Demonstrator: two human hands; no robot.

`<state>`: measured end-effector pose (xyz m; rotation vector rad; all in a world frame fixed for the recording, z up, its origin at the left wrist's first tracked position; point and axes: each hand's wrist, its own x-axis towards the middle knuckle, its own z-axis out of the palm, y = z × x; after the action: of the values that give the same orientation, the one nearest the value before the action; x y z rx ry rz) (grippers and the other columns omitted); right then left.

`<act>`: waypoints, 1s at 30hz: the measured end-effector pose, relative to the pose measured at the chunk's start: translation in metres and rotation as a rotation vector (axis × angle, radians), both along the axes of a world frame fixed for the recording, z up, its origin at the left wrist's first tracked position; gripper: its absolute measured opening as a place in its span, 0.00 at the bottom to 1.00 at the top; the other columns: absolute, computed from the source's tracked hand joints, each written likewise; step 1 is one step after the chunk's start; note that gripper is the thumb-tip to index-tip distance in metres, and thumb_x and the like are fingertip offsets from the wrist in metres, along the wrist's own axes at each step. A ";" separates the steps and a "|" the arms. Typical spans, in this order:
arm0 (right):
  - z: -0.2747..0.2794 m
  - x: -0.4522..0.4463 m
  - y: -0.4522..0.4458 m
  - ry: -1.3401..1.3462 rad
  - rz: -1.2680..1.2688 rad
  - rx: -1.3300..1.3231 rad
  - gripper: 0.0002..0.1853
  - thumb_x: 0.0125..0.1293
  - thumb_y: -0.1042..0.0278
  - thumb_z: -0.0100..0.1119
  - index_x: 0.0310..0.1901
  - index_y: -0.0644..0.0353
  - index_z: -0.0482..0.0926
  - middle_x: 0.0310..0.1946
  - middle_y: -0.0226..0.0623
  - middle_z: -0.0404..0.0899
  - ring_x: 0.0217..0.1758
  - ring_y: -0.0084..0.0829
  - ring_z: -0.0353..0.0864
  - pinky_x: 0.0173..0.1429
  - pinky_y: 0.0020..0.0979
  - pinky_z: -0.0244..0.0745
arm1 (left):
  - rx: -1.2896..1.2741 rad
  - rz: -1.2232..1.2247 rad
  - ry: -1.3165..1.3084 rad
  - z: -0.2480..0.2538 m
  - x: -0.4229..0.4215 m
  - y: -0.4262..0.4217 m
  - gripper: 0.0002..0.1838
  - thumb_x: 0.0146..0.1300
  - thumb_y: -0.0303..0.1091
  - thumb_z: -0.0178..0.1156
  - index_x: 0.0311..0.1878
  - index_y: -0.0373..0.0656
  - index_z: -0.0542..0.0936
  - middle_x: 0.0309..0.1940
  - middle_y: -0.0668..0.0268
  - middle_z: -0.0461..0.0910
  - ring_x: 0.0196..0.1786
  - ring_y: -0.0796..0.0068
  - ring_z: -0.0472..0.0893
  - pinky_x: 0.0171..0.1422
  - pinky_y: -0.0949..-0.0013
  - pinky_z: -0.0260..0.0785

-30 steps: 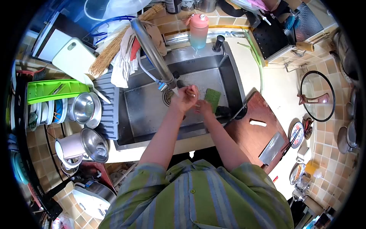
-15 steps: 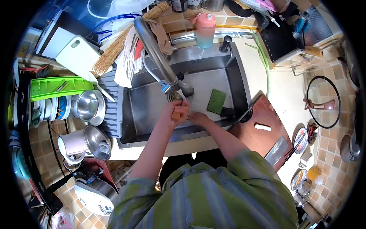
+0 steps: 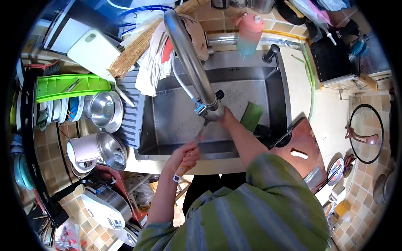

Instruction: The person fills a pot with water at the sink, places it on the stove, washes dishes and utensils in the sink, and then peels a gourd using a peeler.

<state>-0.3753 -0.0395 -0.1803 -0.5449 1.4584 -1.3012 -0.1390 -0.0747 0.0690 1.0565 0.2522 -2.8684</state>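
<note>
My left hand [image 3: 184, 158] is closed around the light wooden handle of a utensil [image 3: 181, 170] over the front edge of the sink [image 3: 146, 140]. A white and blue piece is at the handle's end. The utensil's far part is smeared by motion and points up toward the faucet, so I cannot tell its kind. My right hand [image 3: 227, 118] is at the head of the metal faucet [image 3: 214, 113], its fingers mostly hidden behind it. A green scouring pad [image 3: 252, 116] lies in the sink to the right, beside a dark object [image 3: 262, 131].
On the right, a brown cutting board [image 3: 298, 140] rests by the sink's edge. A pink and teal bottle [image 3: 250, 35] and a black dispenser [image 3: 271, 54] stand behind the sink. Cloths [image 3: 153, 62], a straw broom [image 3: 138, 46] and a dish rack with bowls [image 3: 102, 109] crowd the left.
My left hand has drawn back toward me with the wooden-handled utensil. My right hand has moved up to the faucet head. The view has shifted, and the faucet head sits lower.
</note>
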 end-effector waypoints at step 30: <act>0.204 -0.120 -0.193 1.018 0.075 0.153 0.26 0.76 0.47 0.41 0.63 0.56 0.75 0.62 0.54 0.78 0.62 0.55 0.79 0.65 0.50 0.74 | -1.986 -0.909 -1.532 0.037 0.058 0.062 0.26 0.64 0.34 0.64 0.67 0.54 0.77 0.36 0.59 0.84 0.34 0.54 0.84 0.37 0.54 0.75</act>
<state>-0.4952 -0.2321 0.0239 -1.2492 2.2929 -0.8365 -0.0808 -0.0130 0.1060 1.9002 -2.4965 -0.3116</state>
